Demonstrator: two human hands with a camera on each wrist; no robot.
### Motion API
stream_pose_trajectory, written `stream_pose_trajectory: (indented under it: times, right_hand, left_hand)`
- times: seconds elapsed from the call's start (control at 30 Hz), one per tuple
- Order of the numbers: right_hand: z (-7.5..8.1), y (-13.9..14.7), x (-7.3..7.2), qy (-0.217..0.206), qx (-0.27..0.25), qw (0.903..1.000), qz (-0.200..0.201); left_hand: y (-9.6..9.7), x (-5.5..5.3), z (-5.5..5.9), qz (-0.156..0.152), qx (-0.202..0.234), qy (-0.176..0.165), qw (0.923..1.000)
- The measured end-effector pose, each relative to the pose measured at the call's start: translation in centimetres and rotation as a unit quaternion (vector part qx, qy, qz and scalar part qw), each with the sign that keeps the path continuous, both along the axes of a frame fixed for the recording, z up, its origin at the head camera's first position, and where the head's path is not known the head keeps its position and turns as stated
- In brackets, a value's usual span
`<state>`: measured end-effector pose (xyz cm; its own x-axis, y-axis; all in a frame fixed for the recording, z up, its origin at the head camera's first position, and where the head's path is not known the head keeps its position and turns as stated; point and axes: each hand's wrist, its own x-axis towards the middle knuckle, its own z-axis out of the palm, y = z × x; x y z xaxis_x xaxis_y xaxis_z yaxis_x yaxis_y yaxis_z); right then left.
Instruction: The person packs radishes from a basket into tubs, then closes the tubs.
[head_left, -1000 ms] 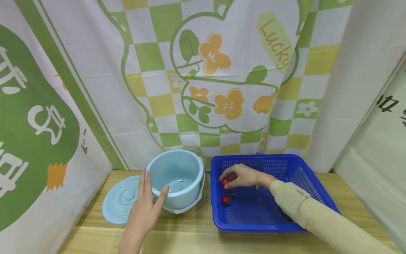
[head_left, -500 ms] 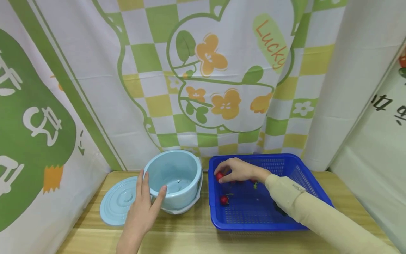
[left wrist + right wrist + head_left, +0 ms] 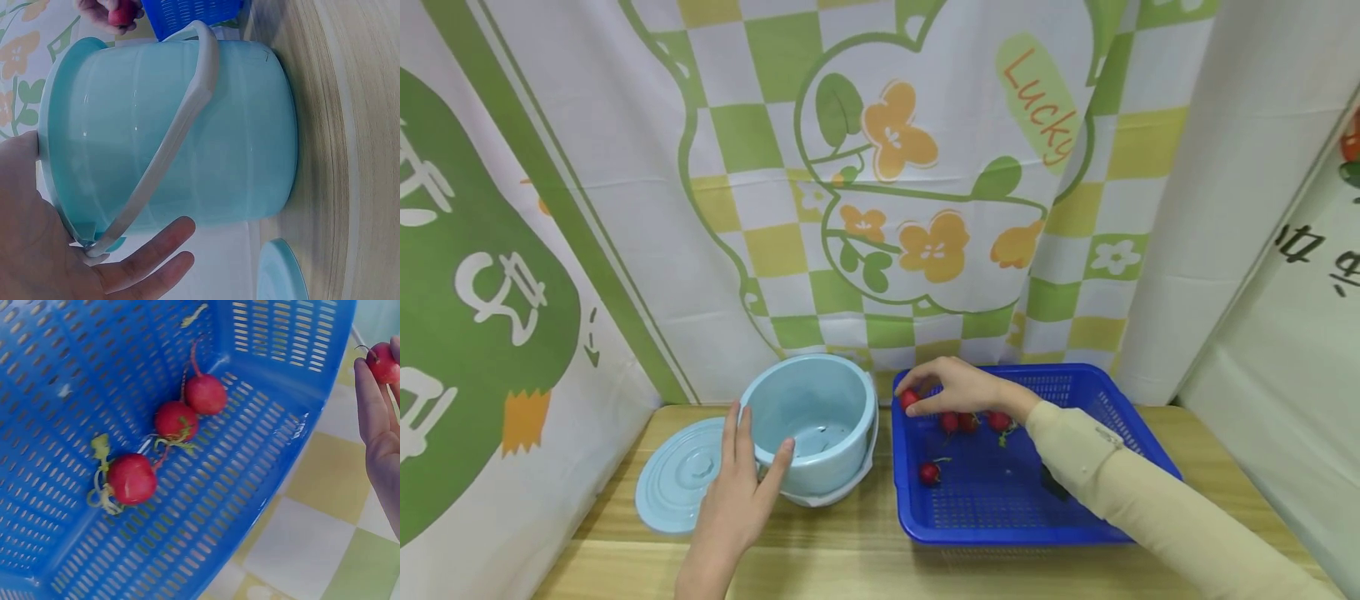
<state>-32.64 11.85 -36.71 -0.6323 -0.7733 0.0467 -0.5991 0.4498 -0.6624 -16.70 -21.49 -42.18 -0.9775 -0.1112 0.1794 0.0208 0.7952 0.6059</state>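
Observation:
My right hand [image 3: 958, 387] pinches a red radish [image 3: 910, 401] between thumb and fingers at the left back corner of a blue perforated basket [image 3: 904, 508]. The right wrist view shows the same radish [image 3: 381, 362] with its thin root, above the basket's rim. Several other radishes [image 3: 132, 479] lie in the basket, one [image 3: 929, 473] apart near its left side. My left hand [image 3: 741, 492] rests with straight, spread fingers against a light blue bucket [image 3: 842, 471]. In the left wrist view the thumb touches the bucket's rim [image 3: 53, 137], and two fingers extend beside its pale handle [image 3: 169, 140].
A light blue round lid [image 3: 677, 479] lies on the wooden table [image 3: 820, 558] left of the bucket. Something dark [image 3: 1054, 483] lies in the basket, partly under the right sleeve. A patterned curtain [image 3: 760, 250] hangs close behind the bucket and basket.
My right hand has lifted the radish and moved left and back toward the basket's rim, uncovering other radishes. The left hand stays at the bucket. The head view has shifted slightly.

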Motion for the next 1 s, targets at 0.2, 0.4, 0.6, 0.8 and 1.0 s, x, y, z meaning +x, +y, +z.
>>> stream_pose_trajectory:
  times: [0.2,0.4,0.6,0.8,1.0]
  right_hand:
    - [0.8,-0.8,0.0,0.008,-0.001,1.0,-0.005]
    - [1.4,-1.5,0.0,-0.003,-0.019,0.9998,0.004]
    - [1.8,-2.0,-0.1,-0.017,-0.042,0.9988,0.02]
    - [2.9,-2.2,0.0,-0.025,-0.058,0.9978,0.022]
    - [3.4,-2.9,0.4,-0.067,-0.071,0.9951,0.017]
  left_hand:
    - [0.0,-0.1,0.0,-0.001,0.002,0.001,1.0]
    - [0.0,-0.1,-0.1,0.0,0.003,-0.002,1.0]
    - [0.1,0.0,-0.2,0.001,0.0,-0.007,1.0]
    - [0.1,0.0,0.0,0.002,-0.003,-0.005,1.0]
    - [0.0,0.1,0.1,0.003,-0.002,-0.003,1.0]
